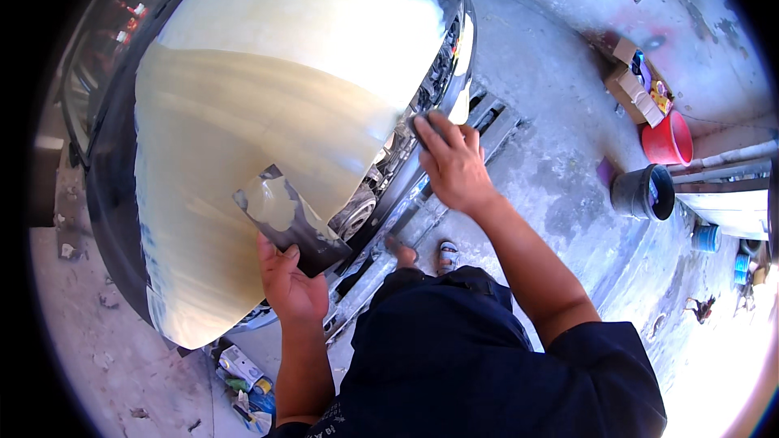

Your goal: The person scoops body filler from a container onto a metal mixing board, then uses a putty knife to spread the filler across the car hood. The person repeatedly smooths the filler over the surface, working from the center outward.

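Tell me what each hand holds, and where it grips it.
Left hand holds a dark putty board by its lower corner. Right hand presses a small dark spreader under its fingers at the hood edge.

Bright daylight, blown-out lower right corner, fisheye bending, dark rim

One head cam, fisheye, looks steeply down from above the person's chest; forearms enter from bottom edge. Close range: filler-coated car hood (268, 113) fills upper left, w/ concrete floor (560, 154) curving off to the right. Edges bend, corners black. No 2nd view, so no overlap.
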Action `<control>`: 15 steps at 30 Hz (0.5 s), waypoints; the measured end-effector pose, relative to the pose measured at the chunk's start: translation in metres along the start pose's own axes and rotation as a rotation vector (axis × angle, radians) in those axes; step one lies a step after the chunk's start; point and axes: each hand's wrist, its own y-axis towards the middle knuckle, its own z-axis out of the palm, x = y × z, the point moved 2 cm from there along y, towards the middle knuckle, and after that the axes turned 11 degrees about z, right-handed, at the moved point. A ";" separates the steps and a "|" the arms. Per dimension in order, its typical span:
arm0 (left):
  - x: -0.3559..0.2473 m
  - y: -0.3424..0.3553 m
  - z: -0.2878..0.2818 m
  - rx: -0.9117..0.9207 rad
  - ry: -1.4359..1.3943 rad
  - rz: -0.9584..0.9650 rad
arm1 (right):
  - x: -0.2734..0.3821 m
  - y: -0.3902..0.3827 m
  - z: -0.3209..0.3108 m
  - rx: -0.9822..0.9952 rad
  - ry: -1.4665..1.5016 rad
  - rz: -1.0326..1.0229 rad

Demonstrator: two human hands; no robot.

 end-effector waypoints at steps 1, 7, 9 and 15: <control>-0.003 -0.001 -0.005 -0.012 0.007 -0.004 | -0.003 0.008 0.003 0.009 -0.016 0.023; -0.013 -0.012 -0.027 -0.072 0.028 0.011 | 0.034 0.000 0.011 0.124 -0.140 0.021; -0.014 -0.017 -0.036 -0.081 0.030 0.011 | 0.052 -0.022 0.018 0.152 -0.178 -0.008; -0.015 -0.019 -0.038 -0.086 0.036 0.010 | 0.071 -0.067 0.040 0.066 -0.162 -0.177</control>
